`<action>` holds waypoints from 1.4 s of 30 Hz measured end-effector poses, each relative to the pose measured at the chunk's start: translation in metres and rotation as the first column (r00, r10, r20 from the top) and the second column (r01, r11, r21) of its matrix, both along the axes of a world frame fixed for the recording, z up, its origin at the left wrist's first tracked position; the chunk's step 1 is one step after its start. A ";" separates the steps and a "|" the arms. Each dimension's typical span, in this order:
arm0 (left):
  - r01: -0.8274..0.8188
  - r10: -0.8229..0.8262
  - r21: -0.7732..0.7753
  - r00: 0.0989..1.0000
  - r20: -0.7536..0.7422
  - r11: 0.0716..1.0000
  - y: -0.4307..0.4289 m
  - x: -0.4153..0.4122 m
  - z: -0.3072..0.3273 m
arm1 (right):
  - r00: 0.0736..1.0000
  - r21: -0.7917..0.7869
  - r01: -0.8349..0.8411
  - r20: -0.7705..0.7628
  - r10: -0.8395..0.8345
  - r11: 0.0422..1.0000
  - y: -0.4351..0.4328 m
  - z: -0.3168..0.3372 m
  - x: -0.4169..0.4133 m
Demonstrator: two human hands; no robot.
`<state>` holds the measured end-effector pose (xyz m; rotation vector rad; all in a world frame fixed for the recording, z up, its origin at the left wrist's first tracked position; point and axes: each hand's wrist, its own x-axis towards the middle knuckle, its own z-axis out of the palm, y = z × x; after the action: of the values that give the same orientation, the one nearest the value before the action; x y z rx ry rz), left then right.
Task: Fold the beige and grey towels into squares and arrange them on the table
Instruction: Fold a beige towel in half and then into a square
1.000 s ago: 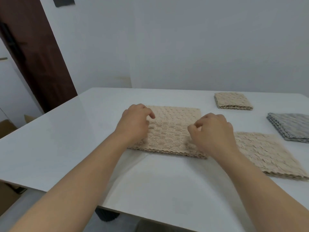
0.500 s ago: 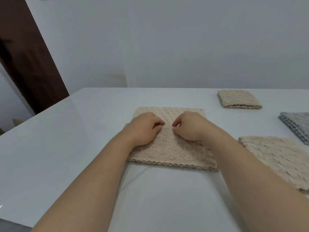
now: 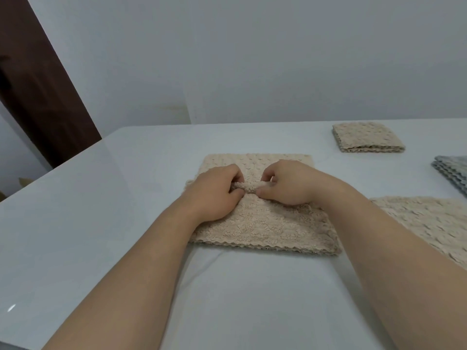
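A beige towel (image 3: 265,228) lies flat in front of me on the white table (image 3: 88,223). My left hand (image 3: 214,193) and my right hand (image 3: 288,183) sit close together at its middle, both pinching up a small ridge of its cloth between them. A second beige towel (image 3: 424,218) lies spread out at the right. A small folded beige square (image 3: 366,137) rests at the back right. A folded grey towel (image 3: 452,170) shows partly at the right edge.
A white wall rises right behind the table. A dark brown door (image 3: 38,92) stands at the left. The table's left edge runs diagonally from the back toward the lower left corner.
Both hands slid inward from the towel's sides to its middle and pinched up a ridge of cloth. The view shifted slightly left.
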<state>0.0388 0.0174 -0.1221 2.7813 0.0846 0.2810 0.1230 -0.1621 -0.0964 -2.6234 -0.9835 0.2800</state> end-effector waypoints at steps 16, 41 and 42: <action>-0.022 0.208 -0.720 0.963 0.171 0.693 0.040 -0.041 0.042 | 0.998 0.167 -0.020 0.056 0.010 0.986 -0.032 0.042 0.000; 0.037 0.598 -0.789 0.631 0.494 0.614 0.042 -0.011 0.021 | 0.831 0.776 0.530 -0.555 -0.028 0.342 -0.045 0.032 0.032; -0.020 0.591 -0.733 0.607 0.532 0.680 0.038 -0.012 0.021 | 0.854 0.801 0.509 -0.515 -0.072 0.316 -0.037 0.030 0.030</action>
<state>0.0270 0.0554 -0.1014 1.7076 0.4198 1.2120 0.1533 -0.1995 -0.0669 -1.4955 -0.2737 0.0814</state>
